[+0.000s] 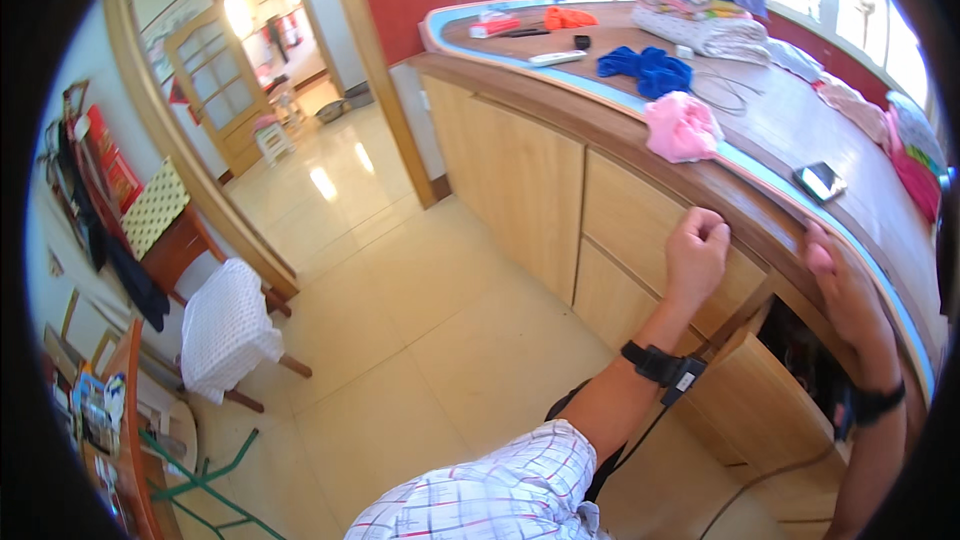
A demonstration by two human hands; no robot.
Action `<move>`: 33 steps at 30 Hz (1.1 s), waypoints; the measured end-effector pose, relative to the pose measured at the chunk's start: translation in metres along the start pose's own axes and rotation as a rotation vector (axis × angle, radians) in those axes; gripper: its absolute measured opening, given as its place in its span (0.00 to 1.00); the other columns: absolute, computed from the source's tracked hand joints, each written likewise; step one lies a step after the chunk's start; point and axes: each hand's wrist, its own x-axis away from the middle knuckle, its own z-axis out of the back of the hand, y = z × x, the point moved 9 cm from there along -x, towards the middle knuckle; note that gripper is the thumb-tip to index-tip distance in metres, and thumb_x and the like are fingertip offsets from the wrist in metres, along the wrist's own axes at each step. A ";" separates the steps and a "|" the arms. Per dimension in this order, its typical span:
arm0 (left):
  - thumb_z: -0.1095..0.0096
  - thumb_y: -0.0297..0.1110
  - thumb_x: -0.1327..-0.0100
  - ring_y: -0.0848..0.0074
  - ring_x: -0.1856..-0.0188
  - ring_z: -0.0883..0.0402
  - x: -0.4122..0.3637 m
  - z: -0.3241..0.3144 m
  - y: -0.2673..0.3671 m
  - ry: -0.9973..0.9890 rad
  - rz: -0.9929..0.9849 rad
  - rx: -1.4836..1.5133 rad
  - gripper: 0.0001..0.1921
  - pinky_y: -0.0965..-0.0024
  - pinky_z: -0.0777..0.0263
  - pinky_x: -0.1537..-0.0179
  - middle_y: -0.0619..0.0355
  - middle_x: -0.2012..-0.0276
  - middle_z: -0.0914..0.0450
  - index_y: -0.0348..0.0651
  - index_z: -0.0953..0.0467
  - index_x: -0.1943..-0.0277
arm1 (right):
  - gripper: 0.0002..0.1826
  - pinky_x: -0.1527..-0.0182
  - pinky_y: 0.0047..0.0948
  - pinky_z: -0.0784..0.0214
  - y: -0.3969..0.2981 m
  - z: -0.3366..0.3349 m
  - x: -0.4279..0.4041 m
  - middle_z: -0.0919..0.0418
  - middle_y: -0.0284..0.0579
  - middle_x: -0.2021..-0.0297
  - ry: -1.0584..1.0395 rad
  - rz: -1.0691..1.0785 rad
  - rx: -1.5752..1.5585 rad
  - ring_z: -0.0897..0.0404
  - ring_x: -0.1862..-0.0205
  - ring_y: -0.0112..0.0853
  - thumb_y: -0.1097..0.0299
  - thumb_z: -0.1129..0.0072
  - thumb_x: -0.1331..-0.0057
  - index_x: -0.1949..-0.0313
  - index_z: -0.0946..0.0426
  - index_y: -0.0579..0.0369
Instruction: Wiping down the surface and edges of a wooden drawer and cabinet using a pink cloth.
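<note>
My left hand (697, 251) is loosely curled in front of the wooden cabinet, close to its brown top edge (622, 131); whether its fingers hold anything is not visible. At the right, my right hand (840, 281) is over the edge, thumb and fingers partly bent, and its grip cannot be made out. Beyond my hands, a crumpled pink cloth (682, 127) hangs over the blue-trimmed rim. A smartphone (820, 182) lies on the platform above my right hand. Farther back lie a crumpled blue cloth (646, 71) and a thin cable (731, 94).
Below my hands a cabinet door (765, 390) stands open. Folded bedding (697, 22), an orange cloth (568, 17) and a white remote-like object (556, 58) are on the platform. A cloth-covered chair (229, 322) and a green metal frame (202, 480) stand at the left.
</note>
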 end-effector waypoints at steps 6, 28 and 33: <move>0.34 0.26 0.33 0.82 0.68 0.25 0.006 -0.019 -0.004 -0.028 0.032 0.000 0.03 0.72 0.26 0.64 0.63 0.71 0.21 0.36 0.20 0.61 | 0.25 0.24 0.36 0.44 0.140 0.048 0.115 0.26 0.55 0.32 0.022 -0.416 0.269 0.29 0.29 0.45 0.59 0.56 0.17 0.27 0.32 0.56; 0.41 0.36 0.35 0.45 0.62 0.16 0.090 0.001 -0.071 -0.167 0.337 -0.083 0.12 0.48 0.25 0.61 0.35 0.66 0.16 0.34 0.20 0.64 | 0.25 0.47 0.33 0.29 0.254 0.087 0.182 0.19 0.44 0.56 0.351 -0.785 -0.357 0.22 0.53 0.33 0.47 0.52 0.21 0.49 0.21 0.58; 0.45 0.30 0.36 0.35 0.51 0.16 0.123 0.004 -0.086 -0.395 0.434 -0.196 0.15 0.44 0.23 0.52 0.26 0.54 0.17 0.27 0.18 0.55 | 0.25 0.46 0.34 0.29 0.237 0.099 0.176 0.19 0.45 0.55 0.353 -0.845 -0.383 0.23 0.52 0.32 0.47 0.53 0.21 0.49 0.22 0.58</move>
